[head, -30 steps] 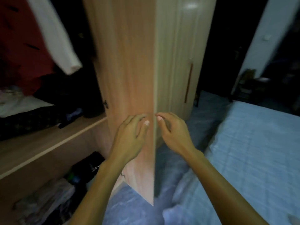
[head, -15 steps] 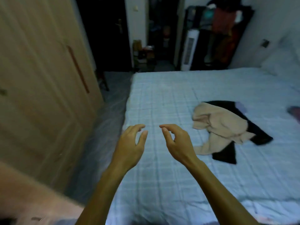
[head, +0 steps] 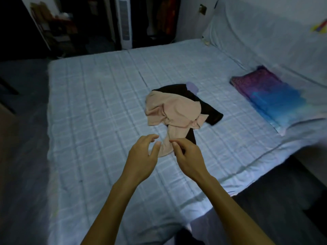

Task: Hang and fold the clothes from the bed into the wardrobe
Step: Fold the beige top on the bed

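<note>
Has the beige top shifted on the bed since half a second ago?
No. The beige top is draped over the black garment on the bed just as before. Only the camera view has turned.

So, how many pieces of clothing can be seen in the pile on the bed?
3: a beige garment on top, a black garment under it, a lilac piece at the far edge. Others may be hidden.

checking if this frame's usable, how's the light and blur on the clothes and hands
Head view: dim bluish light; beige garment and black garment soft but readable; left hand and right hand slightly blurred; wide angle bows the bed edges.
</note>
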